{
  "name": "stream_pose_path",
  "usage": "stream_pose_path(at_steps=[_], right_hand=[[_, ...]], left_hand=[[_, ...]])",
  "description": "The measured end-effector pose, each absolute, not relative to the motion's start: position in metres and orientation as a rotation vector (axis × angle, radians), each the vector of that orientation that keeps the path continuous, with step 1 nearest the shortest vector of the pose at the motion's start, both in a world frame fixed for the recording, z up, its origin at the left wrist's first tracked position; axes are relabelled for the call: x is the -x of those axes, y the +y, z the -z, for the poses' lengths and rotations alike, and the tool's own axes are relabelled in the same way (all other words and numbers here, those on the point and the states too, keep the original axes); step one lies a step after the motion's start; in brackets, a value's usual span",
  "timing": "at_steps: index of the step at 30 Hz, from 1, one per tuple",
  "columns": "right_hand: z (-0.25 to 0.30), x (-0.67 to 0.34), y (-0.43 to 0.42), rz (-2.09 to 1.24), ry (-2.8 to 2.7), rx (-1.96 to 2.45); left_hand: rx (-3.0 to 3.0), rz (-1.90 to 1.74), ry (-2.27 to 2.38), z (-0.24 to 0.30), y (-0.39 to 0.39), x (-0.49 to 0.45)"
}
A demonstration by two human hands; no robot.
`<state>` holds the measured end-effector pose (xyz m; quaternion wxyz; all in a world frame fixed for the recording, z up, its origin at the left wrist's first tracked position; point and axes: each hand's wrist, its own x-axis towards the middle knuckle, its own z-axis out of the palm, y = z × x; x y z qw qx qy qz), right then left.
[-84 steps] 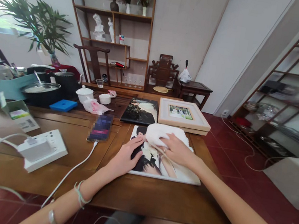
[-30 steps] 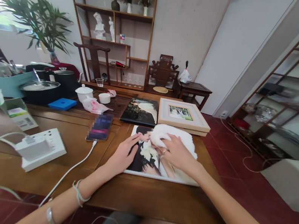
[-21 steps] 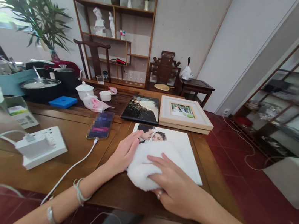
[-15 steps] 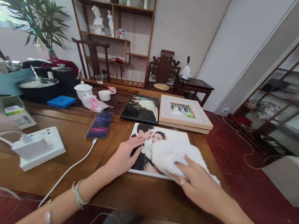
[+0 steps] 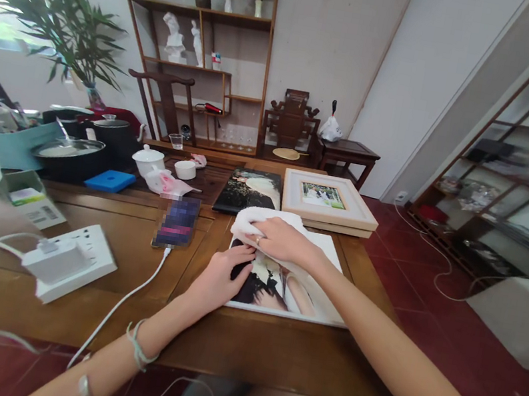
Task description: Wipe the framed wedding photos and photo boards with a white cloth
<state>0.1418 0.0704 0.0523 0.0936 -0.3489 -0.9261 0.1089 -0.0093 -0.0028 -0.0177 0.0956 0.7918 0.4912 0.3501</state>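
Centrally, photo panel (image 5: 303, 299): lies flat, picture side up, on the wooden table (image 5: 259, 352), its near edge parallel to the table's front edge; its far left corner is covered.

White cloth (image 5: 269, 216): bunched into a soft pad over that far left corner, appearing to overhang the far edge; contact with the dark photo panel (image 5: 244, 198) behind cannot be told.

Right hand (image 5: 282, 240): palm down, fingers bent into a fold of the cloth and holding it against the panel; some fingertips are hidden, and the pressure cannot be read.

Left hand (image 5: 218, 278): empty, fingers extended and thumb spread apart, resting on the panel's left side; its fingertips come right up to the right hand, though touching cannot be confirmed.

Technique, as judged: rubbing is best done with a flat, padded face of cloth and even, light pressure, keeping the ring (image 5: 258, 241) off the print. The left hand serves best as a brace near the edge, fingertips clear of the cloth's path.

Neighbours: a pale wooden frame (image 5: 358, 210) beside the dark panel; a phone (image 5: 177, 224) to the left, well apart.
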Motion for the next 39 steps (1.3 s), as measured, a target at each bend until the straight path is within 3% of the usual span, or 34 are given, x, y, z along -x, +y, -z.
stream_pose_path(at_steps=[11,16,24,35,39], right_hand=[[-0.024,-0.255,0.048,-0.217,-2.608,1.36],[-0.013,-0.278,0.013,-0.155,-2.609,1.213],[-0.038,-0.257,-0.079,-0.468,-2.814,1.065],[-0.029,-0.254,0.052,-0.208,-2.706,1.191],[-0.029,-0.25,0.055,-0.18,-2.691,1.195]], left_hand=[[-2.294,-1.088,1.435,0.016,-0.005,0.009],[-2.304,-1.045,1.494,0.018,-0.004,0.009],[-2.308,-0.95,1.525,0.021,-0.001,0.009],[-2.368,-1.012,1.466,0.021,0.002,0.012],[-2.341,-1.012,1.498,0.021,0.001,0.011]])
